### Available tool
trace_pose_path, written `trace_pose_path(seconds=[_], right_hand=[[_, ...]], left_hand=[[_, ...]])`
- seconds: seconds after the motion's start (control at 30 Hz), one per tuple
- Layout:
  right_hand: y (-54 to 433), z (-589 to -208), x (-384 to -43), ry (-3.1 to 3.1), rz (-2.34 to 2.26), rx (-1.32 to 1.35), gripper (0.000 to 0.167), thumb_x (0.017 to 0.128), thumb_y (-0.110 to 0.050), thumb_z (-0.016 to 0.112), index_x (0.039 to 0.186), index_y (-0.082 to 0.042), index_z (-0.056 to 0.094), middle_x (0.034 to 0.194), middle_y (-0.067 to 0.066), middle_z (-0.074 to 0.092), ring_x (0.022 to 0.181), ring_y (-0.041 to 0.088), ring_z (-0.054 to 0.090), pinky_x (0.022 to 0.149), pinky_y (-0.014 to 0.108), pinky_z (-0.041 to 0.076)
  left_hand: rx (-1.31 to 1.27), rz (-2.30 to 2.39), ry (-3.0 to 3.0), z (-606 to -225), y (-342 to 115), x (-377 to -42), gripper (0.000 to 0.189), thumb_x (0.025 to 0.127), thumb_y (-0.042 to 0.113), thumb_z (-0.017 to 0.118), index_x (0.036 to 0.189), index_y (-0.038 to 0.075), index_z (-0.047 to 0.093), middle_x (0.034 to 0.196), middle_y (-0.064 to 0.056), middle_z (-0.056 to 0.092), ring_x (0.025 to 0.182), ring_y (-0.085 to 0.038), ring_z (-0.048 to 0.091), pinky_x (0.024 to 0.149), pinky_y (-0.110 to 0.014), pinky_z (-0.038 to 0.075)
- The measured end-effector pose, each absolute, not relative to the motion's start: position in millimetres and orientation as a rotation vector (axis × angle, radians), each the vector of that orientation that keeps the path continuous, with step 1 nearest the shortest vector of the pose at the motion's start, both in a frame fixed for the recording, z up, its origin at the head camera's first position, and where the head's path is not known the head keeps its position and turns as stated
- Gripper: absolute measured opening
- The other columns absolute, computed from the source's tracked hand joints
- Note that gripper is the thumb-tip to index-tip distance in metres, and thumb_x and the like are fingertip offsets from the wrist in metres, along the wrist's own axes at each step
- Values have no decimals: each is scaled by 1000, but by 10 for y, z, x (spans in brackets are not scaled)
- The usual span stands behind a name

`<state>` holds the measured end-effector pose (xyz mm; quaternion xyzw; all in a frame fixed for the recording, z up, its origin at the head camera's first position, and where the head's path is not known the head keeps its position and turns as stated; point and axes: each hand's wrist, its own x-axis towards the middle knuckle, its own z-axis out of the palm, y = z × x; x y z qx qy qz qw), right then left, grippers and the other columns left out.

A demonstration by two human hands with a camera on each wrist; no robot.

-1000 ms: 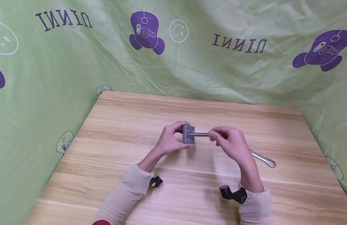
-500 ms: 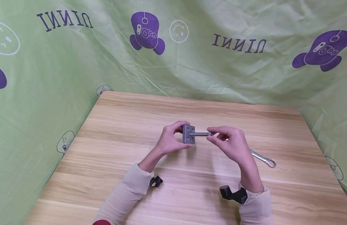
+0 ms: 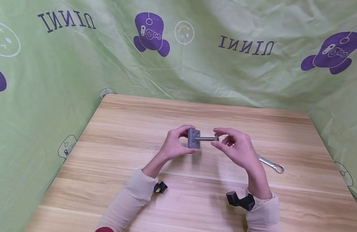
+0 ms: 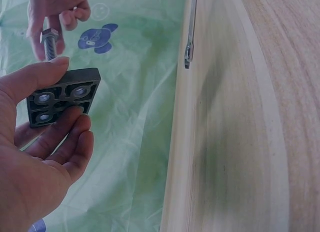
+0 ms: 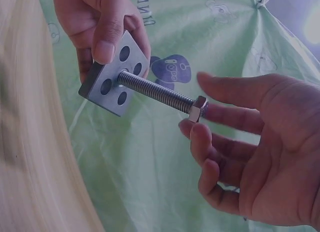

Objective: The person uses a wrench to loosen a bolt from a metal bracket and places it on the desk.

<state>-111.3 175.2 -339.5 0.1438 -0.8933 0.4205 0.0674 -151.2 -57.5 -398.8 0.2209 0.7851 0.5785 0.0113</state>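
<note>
My left hand (image 3: 173, 143) grips a small grey square plate (image 5: 114, 81) by its edges, thumb on one side and fingers on the other. Several round holes pierce the plate, and its back (image 4: 62, 96) is ribbed. From its middle a threaded bolt (image 5: 155, 91) sticks out toward the right, with a hex piece (image 5: 197, 109) at its far end. Around that end, my right hand (image 3: 236, 145) has thumb and forefinger spread apart, with the fingertips close to the hex. Its other fingers are loosely bent, and a small shiny bit (image 5: 223, 162) shows among them.
A silver wrench (image 3: 271, 163) lies on the wooden table (image 3: 132, 129) to the right, its near part hidden behind the right wrist. Green patterned cloth (image 3: 195, 74) hangs behind and beside the table. A black wrist mount (image 3: 240, 200) sits on the right sleeve.
The right thumb and forefinger have gone from closed over the bolt's end to spread apart, so the hex piece now shows. The left hand and plate have stayed in place.
</note>
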Motion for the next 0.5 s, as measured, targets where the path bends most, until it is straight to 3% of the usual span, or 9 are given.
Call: trace_pose_path(seconds=[0.27, 0.5], right_hand=[[1731, -3336, -1114, -2909, 1300, 141, 27, 91, -31, 74, 98, -5, 78, 75, 8, 76, 62, 13, 63, 54, 24, 49], [1697, -3352, -1114, -2900, 1327, 78, 32, 89, -38, 74, 94, -7, 80, 72, 6, 75, 61, 15, 62, 53, 25, 48]], left_hand=[[703, 1793, 2464, -3992, -576, -1514, 70, 61, 3, 91, 126, 5, 63, 108, -16, 74, 94, -28, 70, 92, -48, 58], [699, 1790, 2459, -4003, -576, -1514, 70, 62, 4, 91, 126, 6, 63, 109, -16, 74, 94, -28, 70, 92, -53, 57]])
